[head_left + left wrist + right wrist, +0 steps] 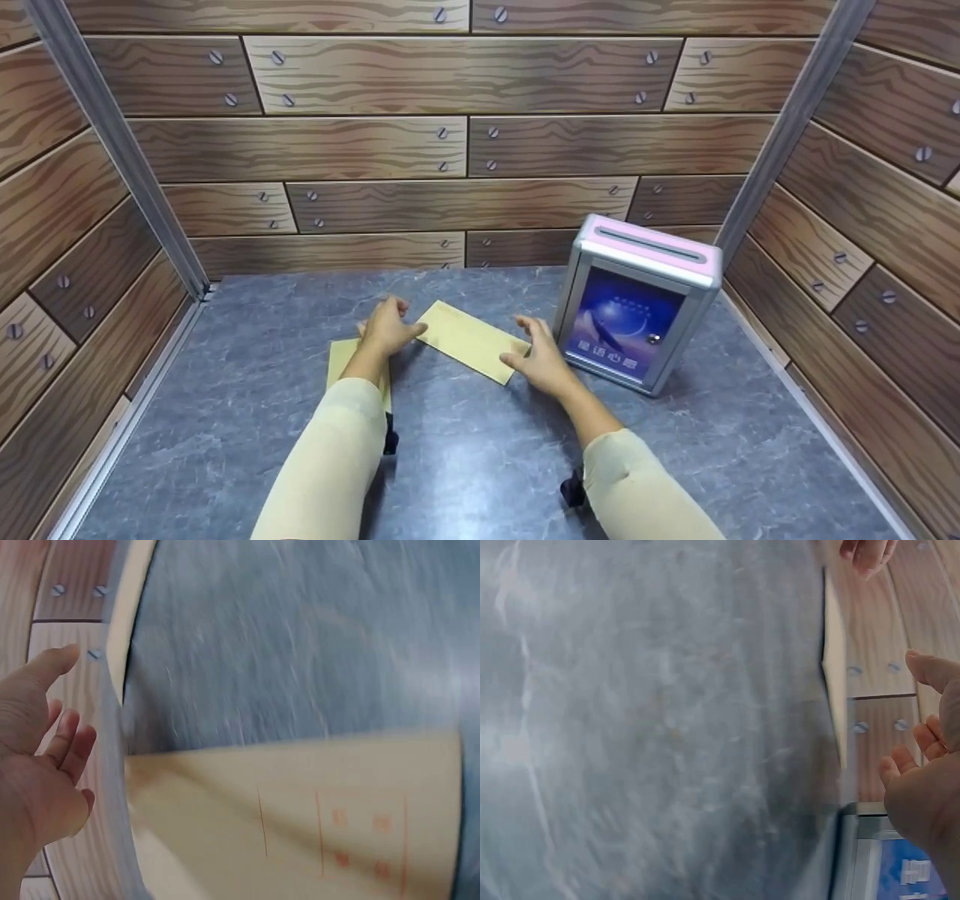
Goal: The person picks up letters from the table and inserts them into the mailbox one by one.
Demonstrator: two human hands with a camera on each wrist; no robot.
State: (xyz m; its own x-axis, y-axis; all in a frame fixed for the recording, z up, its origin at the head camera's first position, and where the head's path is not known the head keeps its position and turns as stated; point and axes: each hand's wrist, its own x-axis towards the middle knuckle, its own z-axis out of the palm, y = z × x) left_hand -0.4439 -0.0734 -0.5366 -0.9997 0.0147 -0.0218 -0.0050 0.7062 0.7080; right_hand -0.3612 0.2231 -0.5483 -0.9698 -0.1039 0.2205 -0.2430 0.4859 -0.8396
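A tan paper envelope (pixel 466 339) lies slantwise on the table between the two hands. At its left end hovers the left hand (pixel 386 328), thumb pointing toward the paper and fingers loosely bent around nothing. The right hand (pixel 546 364) is over its right end, thumb and fingers spread apart, holding nothing. Under the left forearm lies a second tan envelope (pixel 342 356), partly hidden in the head view; its red printed boxes show in the left wrist view. Both wrist views show loosely curved, unfilled fingers on the left hand (pixel 52 742) and right hand (pixel 930 757).
A silver-framed box (pixel 630 319) stands upright just right of the right hand. It has a pink top with a long slot (pixel 651 244), and a blue picture front with a small lock. Wood-patterned walls (pixel 465 142) enclose the grey marbled tabletop (pixel 225 420) at the back and sides.
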